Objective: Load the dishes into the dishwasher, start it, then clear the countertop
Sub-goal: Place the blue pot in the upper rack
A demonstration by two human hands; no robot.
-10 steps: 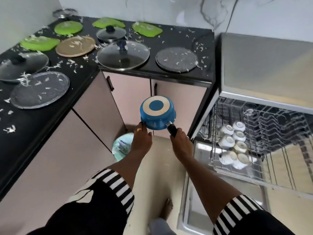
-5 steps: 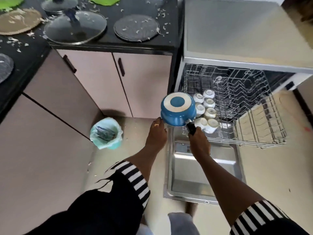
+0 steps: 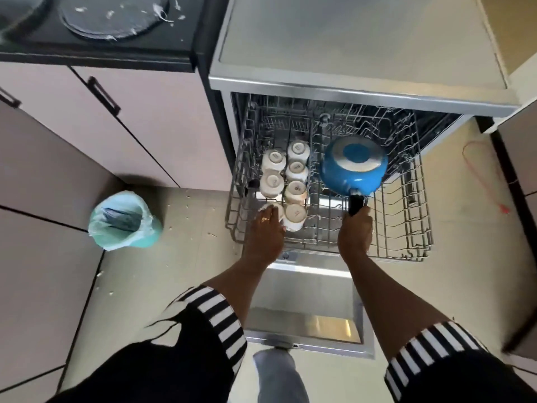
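A blue saucepan [image 3: 353, 167] hangs upside down over the middle of the pulled-out wire rack [image 3: 406, 225] of the open dishwasher [image 3: 360, 91]. My right hand [image 3: 356, 234] grips its black handle from the near side. Several white cups [image 3: 296, 170] stand upside down in two rows in the rack's left part. My left hand [image 3: 266, 231] rests on the nearest cup of the left row, fingers over its top; whether they curl round it is unclear.
The dishwasher door [image 3: 308, 309] lies open flat on the floor below the rack. A bin with a pale green bag [image 3: 125, 219] stands on the floor to the left, against the cabinets. The black countertop [image 3: 96, 45] with a grey plate lies at the top left.
I have turned right, from the countertop to the dishwasher. The saucepan has moved over the rack's middle. My left hand left the pan and now lies on a cup.
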